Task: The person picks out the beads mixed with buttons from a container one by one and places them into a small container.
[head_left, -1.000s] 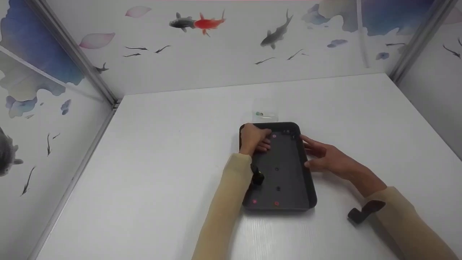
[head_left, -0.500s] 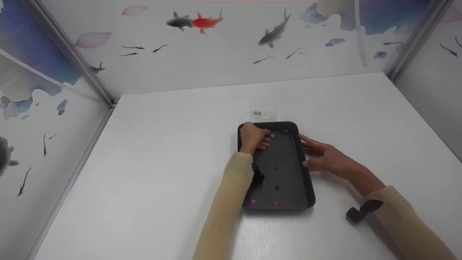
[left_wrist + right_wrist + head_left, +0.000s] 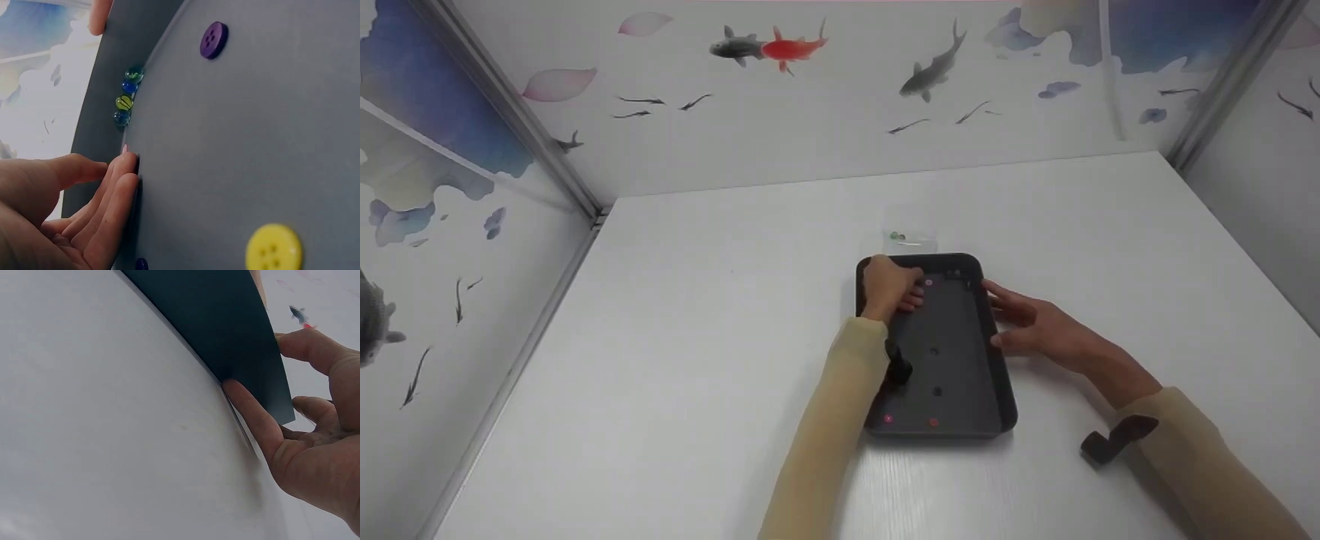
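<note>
A black tray [image 3: 1005,397] lies mid-table with several small buttons on its floor. My left hand [image 3: 911,292] is inside its far left corner, straight fingers [image 3: 115,197] pressing on the floor beside the far wall. Several glass marbles [image 3: 125,95] sit against that wall, with a purple button [image 3: 214,39] and a yellow button [image 3: 274,247] nearby. My right hand [image 3: 994,315] rests against the outside of the tray's right wall [image 3: 225,320]. One straight finger [image 3: 250,413] lies along the wall's bottom edge, with the thumb near the rim. Neither hand holds anything loose.
A small clear container [image 3: 910,238] with a green marble stands just beyond the tray. The white table [image 3: 697,337] is walled by fish-patterned panels at the back and both sides. Black camera straps [image 3: 1114,439] sit on both wrists.
</note>
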Motion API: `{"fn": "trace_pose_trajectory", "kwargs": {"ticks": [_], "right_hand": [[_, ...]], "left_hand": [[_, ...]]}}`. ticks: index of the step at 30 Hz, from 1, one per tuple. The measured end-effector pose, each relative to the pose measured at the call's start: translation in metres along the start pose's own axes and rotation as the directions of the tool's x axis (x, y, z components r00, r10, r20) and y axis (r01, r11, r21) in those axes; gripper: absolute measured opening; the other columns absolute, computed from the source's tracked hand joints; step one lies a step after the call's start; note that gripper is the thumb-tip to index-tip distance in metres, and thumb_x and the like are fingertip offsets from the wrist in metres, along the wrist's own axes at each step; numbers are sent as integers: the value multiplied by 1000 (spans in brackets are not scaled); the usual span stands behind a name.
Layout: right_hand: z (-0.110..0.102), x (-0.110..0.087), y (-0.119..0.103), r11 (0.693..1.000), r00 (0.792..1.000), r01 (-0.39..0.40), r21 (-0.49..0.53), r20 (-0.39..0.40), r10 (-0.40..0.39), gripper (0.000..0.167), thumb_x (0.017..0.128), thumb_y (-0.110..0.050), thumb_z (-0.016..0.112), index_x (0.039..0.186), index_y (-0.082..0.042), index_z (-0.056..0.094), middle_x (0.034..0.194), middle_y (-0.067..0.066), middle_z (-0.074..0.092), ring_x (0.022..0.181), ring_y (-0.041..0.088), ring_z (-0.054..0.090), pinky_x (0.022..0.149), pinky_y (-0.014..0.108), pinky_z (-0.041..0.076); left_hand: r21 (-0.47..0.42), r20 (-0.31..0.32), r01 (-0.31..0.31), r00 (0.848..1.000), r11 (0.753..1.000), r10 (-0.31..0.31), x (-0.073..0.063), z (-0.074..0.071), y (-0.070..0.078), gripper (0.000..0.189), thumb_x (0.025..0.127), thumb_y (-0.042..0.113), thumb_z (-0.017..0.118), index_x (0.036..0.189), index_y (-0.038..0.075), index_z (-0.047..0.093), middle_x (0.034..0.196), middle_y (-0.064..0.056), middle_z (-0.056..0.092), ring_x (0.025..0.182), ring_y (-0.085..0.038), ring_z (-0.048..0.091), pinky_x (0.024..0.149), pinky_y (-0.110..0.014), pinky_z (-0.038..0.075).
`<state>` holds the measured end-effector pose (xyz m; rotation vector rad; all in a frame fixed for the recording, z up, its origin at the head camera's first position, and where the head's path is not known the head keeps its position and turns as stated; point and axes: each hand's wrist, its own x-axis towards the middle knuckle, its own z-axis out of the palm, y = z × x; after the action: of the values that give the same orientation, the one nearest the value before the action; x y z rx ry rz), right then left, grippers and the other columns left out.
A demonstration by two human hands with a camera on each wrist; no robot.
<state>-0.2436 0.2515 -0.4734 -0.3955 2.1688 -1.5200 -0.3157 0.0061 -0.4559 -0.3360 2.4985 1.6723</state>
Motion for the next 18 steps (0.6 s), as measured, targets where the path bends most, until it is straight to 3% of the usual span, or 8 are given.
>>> {"fn": "trace_pose_trajectory", "kwargs": {"ticks": [10, 18], "right_hand": [[-1, -2, 2, 1000, 1000, -6, 7, 5, 6, 92, 90, -21, 74, 161, -28, 16, 165, 19, 25, 152, 41, 25, 103, 30, 53], [-1, 2, 2, 1000, 1000, -6, 4, -3, 6, 91, 90, -23, 74, 161, -30, 18, 165, 17, 28, 152, 38, 28, 104, 33, 54]], "left_hand": [[46, 50, -2, 999, 999, -1, -7, -5, 12, 21, 88, 18, 74, 83, -2, 75, 77, -16, 76, 62, -26, 75, 52, -31, 62], [14, 39, -57, 998, 998, 57, -10, -11, 15, 21, 87, 15, 73, 84, -5, 74, 78, -19, 76, 65, -31, 76, 56, -35, 64]]}}
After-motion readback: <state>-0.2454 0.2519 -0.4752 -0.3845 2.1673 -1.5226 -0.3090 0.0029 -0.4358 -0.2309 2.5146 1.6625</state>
